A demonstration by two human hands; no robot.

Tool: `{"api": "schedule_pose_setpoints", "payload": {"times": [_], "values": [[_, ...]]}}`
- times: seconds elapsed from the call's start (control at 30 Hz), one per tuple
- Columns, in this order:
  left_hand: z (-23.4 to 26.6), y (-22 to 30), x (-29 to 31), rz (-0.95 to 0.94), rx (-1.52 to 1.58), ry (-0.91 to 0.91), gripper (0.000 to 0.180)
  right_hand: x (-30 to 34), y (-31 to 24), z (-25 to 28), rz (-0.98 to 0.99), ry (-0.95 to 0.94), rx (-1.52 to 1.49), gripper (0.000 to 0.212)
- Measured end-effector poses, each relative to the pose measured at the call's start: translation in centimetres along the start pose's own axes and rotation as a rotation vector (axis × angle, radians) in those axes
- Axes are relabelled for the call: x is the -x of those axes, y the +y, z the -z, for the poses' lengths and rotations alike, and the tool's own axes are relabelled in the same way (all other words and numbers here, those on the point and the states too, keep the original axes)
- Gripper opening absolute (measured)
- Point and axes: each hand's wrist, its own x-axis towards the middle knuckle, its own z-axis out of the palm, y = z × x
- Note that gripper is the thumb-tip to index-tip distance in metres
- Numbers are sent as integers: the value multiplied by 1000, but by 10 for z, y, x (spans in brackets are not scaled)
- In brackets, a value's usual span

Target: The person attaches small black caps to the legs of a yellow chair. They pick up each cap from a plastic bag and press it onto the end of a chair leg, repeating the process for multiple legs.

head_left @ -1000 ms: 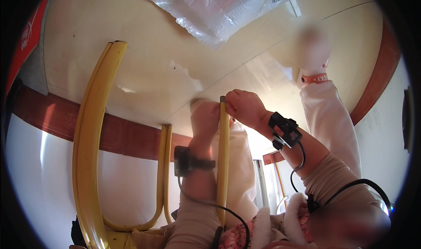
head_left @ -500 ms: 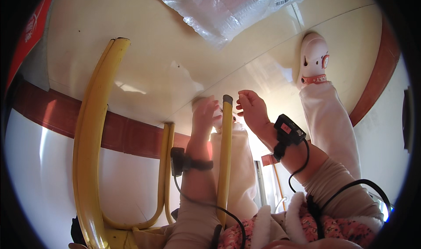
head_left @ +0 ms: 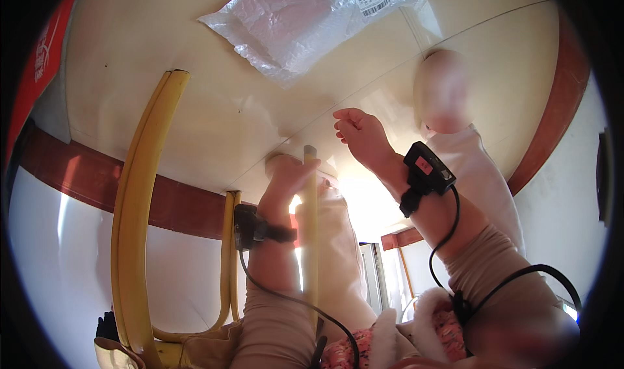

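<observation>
In the head view, the left hand grips the top of the upright yellow rod, as it did half a second ago. The right hand has let go and lifted away, fingers loosely spread, holding nothing. The clear plastic bag lies beyond on the cream floor.

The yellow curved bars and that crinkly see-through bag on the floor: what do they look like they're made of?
The yellow bars look like painted or coated tubing, likely metal: smooth, glossy, evenly bent. The left hand grips a thinner one; the right hand is open beside it. The bag looks like thin clear plastic film: wrinkled, shiny, with a white label. The floor seems glossy cream tile with seams.
</observation>
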Motion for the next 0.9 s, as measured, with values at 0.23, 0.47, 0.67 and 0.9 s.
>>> {"api": "schedule_pose_setpoints", "payload": {"times": [0.23, 0.47, 0.67, 0.9], "values": [[-4, 22, -25, -96, -447, 115, 55, -12, -44, 37, 128, -73, -78, 27], [37, 83, -3, 101, -132, 402, 41, -27, -80, 56, 388, 273, -315, 29], [56, 114, 20, -578, 186, 865, 19, -33, -111, 64, 762, 497, -85, 57], [13, 166, 58, -676, 840, 412, 62, -43, -126, 82, 985, 547, 314, 57]]}}
